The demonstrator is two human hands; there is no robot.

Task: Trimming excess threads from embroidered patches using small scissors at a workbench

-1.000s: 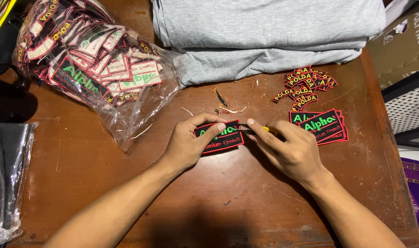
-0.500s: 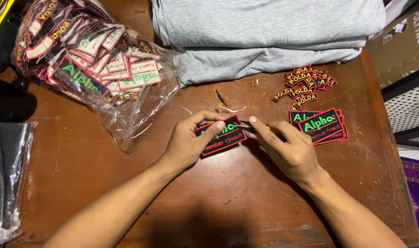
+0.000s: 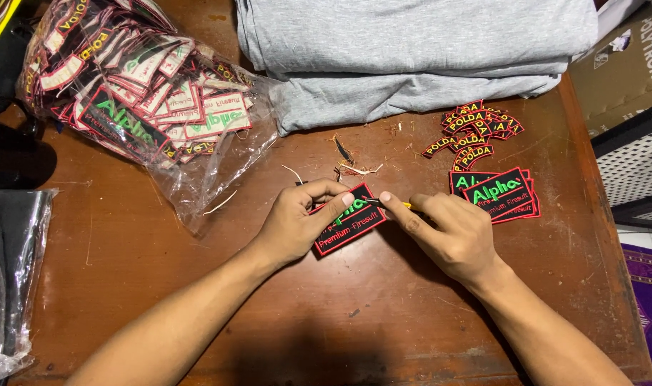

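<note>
A brown wooden table (image 3: 161,286) carries folded grey cloth (image 3: 411,50) and a clear bag of patches (image 3: 133,93). The left hand (image 3: 297,225) pinches a black embroidered patch (image 3: 351,225) flat at table centre; the right hand (image 3: 451,232) grips a thin yellow-handled tool (image 3: 397,204) (tip touching the patch's edge).

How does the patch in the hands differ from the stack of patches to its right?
The held patch is a single piece, pinned to the table by the left hand, with the right hand bringing a thin yellow-handled tool to its edge; the stack is several patches, fanned and untouched. The held patch is partly hidden by fingers; the stack's top patch shows fully. Both are black rectangles with red borders and green lettering.
</note>
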